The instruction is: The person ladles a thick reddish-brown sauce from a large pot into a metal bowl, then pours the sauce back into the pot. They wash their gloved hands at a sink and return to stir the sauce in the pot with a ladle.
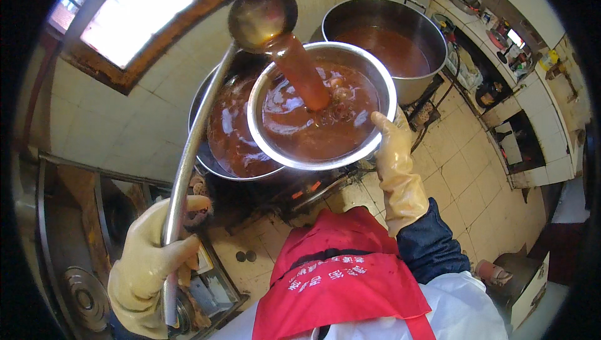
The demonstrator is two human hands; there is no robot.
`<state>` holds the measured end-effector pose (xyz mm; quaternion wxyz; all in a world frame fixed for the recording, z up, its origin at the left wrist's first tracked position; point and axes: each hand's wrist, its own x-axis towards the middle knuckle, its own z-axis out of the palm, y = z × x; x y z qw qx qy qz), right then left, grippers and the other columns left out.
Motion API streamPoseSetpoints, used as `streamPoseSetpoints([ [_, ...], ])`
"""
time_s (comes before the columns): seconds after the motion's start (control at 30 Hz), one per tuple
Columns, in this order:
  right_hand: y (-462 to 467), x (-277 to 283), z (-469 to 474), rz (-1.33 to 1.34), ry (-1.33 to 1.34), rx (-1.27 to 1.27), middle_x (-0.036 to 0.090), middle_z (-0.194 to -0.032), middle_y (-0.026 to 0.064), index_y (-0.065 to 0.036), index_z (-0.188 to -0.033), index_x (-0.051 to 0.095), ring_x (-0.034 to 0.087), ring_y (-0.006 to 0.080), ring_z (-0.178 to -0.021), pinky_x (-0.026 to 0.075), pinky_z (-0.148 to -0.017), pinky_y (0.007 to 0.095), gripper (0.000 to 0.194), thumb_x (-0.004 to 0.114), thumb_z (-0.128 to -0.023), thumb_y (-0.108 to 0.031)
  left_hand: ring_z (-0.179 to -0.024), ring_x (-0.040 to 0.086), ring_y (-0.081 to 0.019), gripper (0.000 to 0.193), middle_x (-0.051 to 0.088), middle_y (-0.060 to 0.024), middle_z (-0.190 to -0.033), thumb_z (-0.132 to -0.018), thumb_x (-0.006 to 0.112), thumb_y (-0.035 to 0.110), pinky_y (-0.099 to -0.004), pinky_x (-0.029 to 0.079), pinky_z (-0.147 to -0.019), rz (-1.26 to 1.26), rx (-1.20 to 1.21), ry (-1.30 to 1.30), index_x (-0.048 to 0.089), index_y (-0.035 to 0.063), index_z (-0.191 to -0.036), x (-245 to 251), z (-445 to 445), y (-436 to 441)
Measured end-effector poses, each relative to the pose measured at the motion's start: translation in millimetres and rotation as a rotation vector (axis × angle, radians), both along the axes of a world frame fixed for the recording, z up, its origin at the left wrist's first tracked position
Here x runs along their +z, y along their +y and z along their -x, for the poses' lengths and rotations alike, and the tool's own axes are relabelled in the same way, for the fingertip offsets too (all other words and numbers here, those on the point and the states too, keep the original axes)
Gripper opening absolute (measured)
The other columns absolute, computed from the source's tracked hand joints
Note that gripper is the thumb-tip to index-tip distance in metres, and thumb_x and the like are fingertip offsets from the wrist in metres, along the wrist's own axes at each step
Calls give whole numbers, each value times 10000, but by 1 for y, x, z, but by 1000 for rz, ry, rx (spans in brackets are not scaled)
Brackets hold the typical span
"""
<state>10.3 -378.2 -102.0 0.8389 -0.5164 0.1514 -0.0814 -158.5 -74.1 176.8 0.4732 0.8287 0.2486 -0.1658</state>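
In a cream rubber glove, my left hand point(152, 258) grips the long metal handle of a ladle point(263, 14). The ladle's bowl is tipped, and a stream of reddish-brown liquid point(300, 72) falls from it into a steel basin point(382, 68). My right hand point(399, 171), gloved alike, holds that basin by its right rim. The basin is nearly full of the same liquid, with foam and ripples where the stream lands. Partly hidden below it is a large pot point(244, 176) of similar liquid. The fingers under the basin are hidden.
Another tall steel pot point(434, 42) of brown liquid stands behind, on the right. Under the near pot is a dark burner stand point(300, 194) with an orange glow. A dark hose point(450, 91) runs by a tiled counter point(528, 100) holding utensils. A framed window point(136, 16) is upper left.
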Motion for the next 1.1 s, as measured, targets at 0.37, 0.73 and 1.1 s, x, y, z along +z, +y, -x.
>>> streamPoseSetpoints([
  [0.37,1,7,3,-25,51,7,713,-1243,76,-8,-1504,592,665,173,-1034,554,-901,326,503,655,-1006,-17,-654,619,-100,511,655,-39,-916,-949,654,8,-249,476,-503,-285,17,76,585,20,-1455,-55,-34,58],
  [0.73,1,7,6,-113,-7,40,667,-1391,148,23,-1509,559,649,263,-1258,505,-1111,396,513,658,-1025,-115,-641,701,-213,326,713,-118,-828,-992,673,153,-360,566,-565,-366,-342,518,647,-6,-1276,-123,-89,67],
  [1.1,10,30,7,-199,94,13,676,-1372,152,14,-1500,561,663,259,-1224,523,-1079,388,501,669,-1017,-70,-726,776,-264,351,748,-151,-874,-1045,572,271,-433,655,-645,-529,-531,961,679,38,-1285,-175,-155,72],
])
